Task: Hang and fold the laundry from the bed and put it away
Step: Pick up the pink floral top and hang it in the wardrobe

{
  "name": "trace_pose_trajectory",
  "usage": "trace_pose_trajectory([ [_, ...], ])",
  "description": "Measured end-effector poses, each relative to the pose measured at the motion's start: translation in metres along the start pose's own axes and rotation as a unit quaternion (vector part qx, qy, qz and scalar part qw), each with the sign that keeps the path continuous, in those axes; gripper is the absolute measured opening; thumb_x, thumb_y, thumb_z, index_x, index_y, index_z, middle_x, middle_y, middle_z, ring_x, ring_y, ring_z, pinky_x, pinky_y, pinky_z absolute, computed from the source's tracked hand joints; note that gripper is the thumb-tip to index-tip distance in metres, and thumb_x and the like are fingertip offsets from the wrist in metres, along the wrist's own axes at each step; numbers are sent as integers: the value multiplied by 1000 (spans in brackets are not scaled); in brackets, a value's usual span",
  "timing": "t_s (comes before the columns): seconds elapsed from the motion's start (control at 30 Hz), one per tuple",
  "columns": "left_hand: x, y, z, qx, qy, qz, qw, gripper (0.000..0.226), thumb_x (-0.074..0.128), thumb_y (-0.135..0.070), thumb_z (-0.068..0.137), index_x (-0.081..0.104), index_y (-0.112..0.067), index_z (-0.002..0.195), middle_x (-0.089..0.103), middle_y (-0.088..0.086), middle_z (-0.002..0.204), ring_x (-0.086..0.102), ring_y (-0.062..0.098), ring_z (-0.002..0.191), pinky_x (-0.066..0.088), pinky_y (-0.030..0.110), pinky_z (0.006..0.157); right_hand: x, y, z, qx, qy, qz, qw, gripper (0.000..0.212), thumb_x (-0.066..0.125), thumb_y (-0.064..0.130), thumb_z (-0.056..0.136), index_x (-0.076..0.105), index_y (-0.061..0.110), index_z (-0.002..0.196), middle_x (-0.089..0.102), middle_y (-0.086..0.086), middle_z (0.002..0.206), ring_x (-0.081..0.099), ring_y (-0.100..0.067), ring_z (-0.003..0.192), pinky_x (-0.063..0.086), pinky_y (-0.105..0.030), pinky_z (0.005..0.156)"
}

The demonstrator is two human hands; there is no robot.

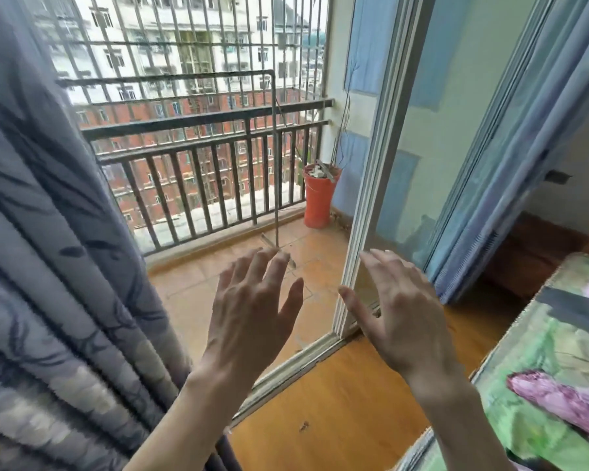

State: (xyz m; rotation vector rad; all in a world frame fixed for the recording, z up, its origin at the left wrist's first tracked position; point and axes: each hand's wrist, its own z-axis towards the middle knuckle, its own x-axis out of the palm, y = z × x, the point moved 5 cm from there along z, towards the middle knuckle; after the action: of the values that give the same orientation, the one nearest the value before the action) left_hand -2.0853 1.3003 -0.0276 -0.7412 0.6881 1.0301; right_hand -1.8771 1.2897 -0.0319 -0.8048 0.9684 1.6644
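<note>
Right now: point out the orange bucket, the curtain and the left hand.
orange bucket [317, 202]: head view, front wall.
curtain [48, 266]: head view, middle folds.
left hand [249, 321]: head view, back of hand.
</note>
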Motion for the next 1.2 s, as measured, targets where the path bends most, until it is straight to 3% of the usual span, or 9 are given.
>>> trace_pose_trajectory([
  [0.37,105,9,138,96,32,-76,992,45,50,-44,106,62,-15,138,65,7,137,60,28,126,48,46,104,47,-50,97,104,-22,-55,993,74,35,72,103,49,20,153,53,-2,154,43,-20,147,37,-46,120],
  [0.63,162,-1,212,161,42,-151,974,49,46,-48,105,61,-17,139,63,4,139,58,27,128,46,45,106,48,-80,132,190,-85,-102,973,69,40,67,104,53,17,151,56,-2,152,46,-18,144,38,-39,121],
  [0.77,183,-25,229,207,51,-197,957,46,45,-48,105,61,-18,136,64,2,136,59,27,126,46,45,107,41,-101,129,239,-102,-132,957,68,41,65,104,53,17,150,55,-1,152,46,-17,143,33,-34,121],
  [1.2,269,-158,275,326,115,-258,902,45,45,-45,108,60,-15,138,62,3,139,56,26,130,44,44,108,30,-230,94,394,-116,-184,893,71,35,70,103,42,22,156,47,2,158,45,-15,144,43,-42,117],
])
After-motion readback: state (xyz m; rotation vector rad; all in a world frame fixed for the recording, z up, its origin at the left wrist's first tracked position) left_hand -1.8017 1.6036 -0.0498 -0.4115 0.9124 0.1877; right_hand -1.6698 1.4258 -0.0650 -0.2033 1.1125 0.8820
